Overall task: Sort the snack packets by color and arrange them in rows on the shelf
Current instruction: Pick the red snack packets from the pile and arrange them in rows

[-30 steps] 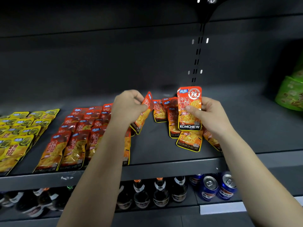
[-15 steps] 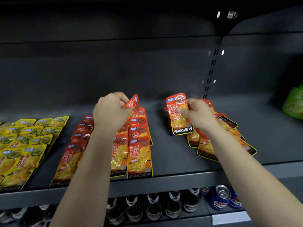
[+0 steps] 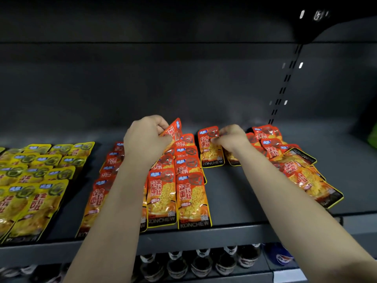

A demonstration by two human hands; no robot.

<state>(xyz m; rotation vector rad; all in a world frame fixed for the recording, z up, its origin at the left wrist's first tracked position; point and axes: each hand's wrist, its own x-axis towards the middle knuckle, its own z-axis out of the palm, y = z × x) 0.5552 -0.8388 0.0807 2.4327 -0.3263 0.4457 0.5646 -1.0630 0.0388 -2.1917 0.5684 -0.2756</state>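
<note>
While both bare arms reach forward over a dark grey shelf (image 3: 234, 193), each hand holds one red snack packet near the back of it.

The left hand (image 3: 146, 139) has its fingers (image 3: 158, 123) curled tightly round the raised red packet (image 3: 173, 129), which tilts up off the shelf, just above the far end of the red rows (image 3: 183, 190). Those rows lie flat in neat columns, overlapping like tiles, running from the back of the shelf to its front lip, with black "KONCHEW" strips nearest the viewer.

The right hand (image 3: 232, 137) is just to the right of the rows. Its fingertips (image 3: 218, 138) are bent and pinch the upper right corner of the flat red packet (image 3: 210, 150), which lies face up on the shelf, apart from the rows by a narrow gap. Whether its top edge is lifted cannot be told.

Beyond the right wrist, a loose pile (image 3: 295, 166) of red packets lies jumbled at odd angles. At far left, yellow packets (image 3: 36, 180) lie in their own overlapping rows, separated from the red ones by a strip of bare shelf.

A slotted rail (image 3: 285, 84) runs up the back wall. A green object (image 3: 373, 137) shows at the right edge. On the level below stand dark bottles (image 3: 183, 262) and a blue can (image 3: 279, 256).
</note>
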